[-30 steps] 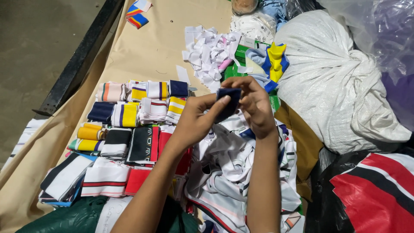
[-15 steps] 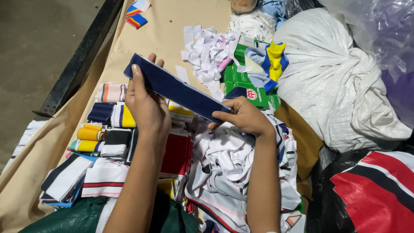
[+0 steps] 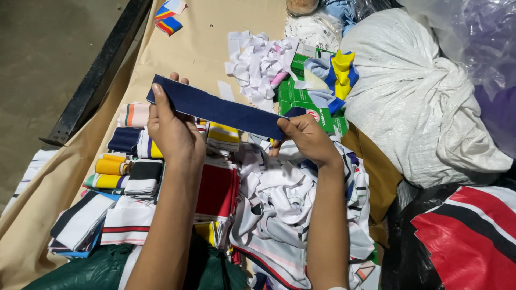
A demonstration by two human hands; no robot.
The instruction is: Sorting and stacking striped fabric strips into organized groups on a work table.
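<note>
Floor (image 3: 43, 64): grey and bare, far left, past the table edge.
Black bar (image 3: 99, 70): long and dark, slanting along the left side of the tan table cover (image 3: 199, 48).
Small striped piece (image 3: 169, 16): blue, red and yellow, alone near the top of the cover.
Rolled bands (image 3: 115, 166): little rolls in yellow, dark blue, white and orange, packed close on the left, under the left hand.
Flat striped pieces (image 3: 86, 220): white with dark and red lines, piled at the bottom left.
Left hand (image 3: 172, 131): closed on the left end of the dark blue strip, thumb on the front, fingertips peeking over the top edge.
Dark blue strip (image 3: 220, 110): long and flat, pulled straight between both hands, up in the air above the rolls, left end higher than the right end.
Red cloth (image 3: 217, 188): lying flat between the two arms.
White paper scraps (image 3: 258, 62): messy heap behind the strip.
Right hand (image 3: 306, 139): pinching the right end of the strip, fingers curled in tight.
White striped cloth heap (image 3: 285, 215): crumpled, under the right arm.
Green box (image 3: 306, 99): just behind the right hand, with a blue, yellow and white band (image 3: 336, 75) draped on it.
White sack (image 3: 419, 102): big and lumpy, tied shut, on the right.
Red, white and black cloth (image 3: 467, 236): bottom right corner.
</note>
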